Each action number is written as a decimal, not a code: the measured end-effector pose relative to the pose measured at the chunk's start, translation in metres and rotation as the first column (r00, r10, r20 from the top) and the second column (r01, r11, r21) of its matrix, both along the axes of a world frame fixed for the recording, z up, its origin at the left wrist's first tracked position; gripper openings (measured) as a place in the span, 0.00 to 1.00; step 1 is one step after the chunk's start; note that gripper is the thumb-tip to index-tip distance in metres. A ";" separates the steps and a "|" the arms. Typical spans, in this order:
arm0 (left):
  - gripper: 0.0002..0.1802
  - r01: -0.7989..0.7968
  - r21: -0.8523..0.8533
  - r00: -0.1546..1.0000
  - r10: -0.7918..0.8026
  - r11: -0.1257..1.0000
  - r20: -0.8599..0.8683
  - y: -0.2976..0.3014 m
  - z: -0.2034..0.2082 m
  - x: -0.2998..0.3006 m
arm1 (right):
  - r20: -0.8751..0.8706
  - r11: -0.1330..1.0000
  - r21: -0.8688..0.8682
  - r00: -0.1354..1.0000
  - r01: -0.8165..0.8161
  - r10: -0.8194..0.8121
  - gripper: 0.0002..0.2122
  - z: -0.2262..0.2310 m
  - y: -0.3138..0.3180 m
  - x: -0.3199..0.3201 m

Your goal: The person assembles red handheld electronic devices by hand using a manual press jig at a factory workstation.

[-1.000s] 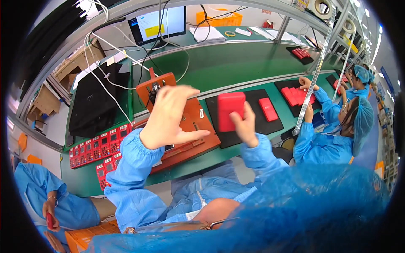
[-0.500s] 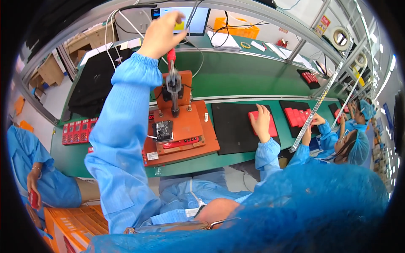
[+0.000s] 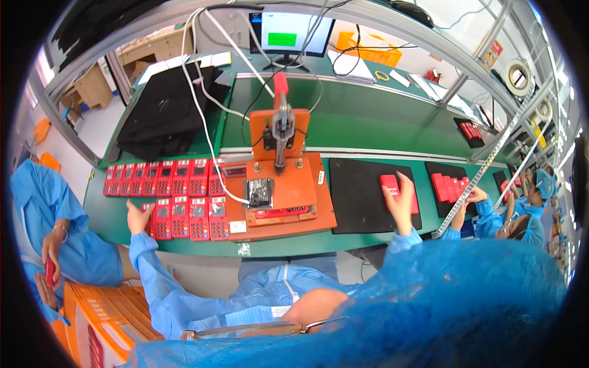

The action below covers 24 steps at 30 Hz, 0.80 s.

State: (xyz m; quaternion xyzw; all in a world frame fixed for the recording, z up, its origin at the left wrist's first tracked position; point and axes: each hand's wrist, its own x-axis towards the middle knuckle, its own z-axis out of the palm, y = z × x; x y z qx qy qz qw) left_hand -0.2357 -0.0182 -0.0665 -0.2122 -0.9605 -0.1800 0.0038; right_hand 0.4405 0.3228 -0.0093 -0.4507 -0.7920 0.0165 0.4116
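My left hand is at the left end of the front row of red handheld terminals, fingers apart. Its thumb is beside or against the end terminal, partly hidden by the hand. My right hand lies over a red terminal on a black mat, with thumb and fingers spread. Between the hands stands an orange test fixture with a toggle clamp, its red handle upright. Another red terminal sits under the fixture's upper plate.
Behind the fixture are a monitor and hanging cables. Black sheets lie at the back left. A person at the left holds a red item. Co-workers sit at the right, near a mat with red pieces and a metal rail.
My left hand has come down from above the clamp handle to the terminals at the left. My right hand stays at the terminal on the mat. The monitor's yellow patch is now green.
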 end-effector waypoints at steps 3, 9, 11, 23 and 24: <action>0.32 0.127 0.150 0.915 -0.175 0.980 0.363 -0.012 -0.007 -0.040 | -0.087 0.961 -0.063 0.961 -0.270 0.264 0.24 0.029 -0.011 -0.082; 0.15 0.180 0.714 0.932 -0.350 0.676 0.097 -0.032 0.034 0.021 | -0.216 0.767 -0.112 0.769 -0.631 0.601 0.17 0.059 -0.101 -0.137; 0.14 0.166 0.811 0.964 -0.265 0.561 -0.014 -0.016 0.081 0.107 | -0.232 0.659 -0.173 0.681 -0.732 0.695 0.24 0.059 -0.144 -0.160; 0.20 0.490 0.855 0.673 -0.697 0.172 -0.245 0.068 0.115 0.376 | -0.531 0.442 -0.181 0.466 -0.879 0.708 0.47 -0.013 -0.216 -0.197; 0.21 0.480 0.870 0.656 -0.705 0.114 -0.269 0.071 0.121 0.382 | -0.578 0.386 -0.173 0.411 -0.906 0.705 0.48 -0.006 -0.208 -0.197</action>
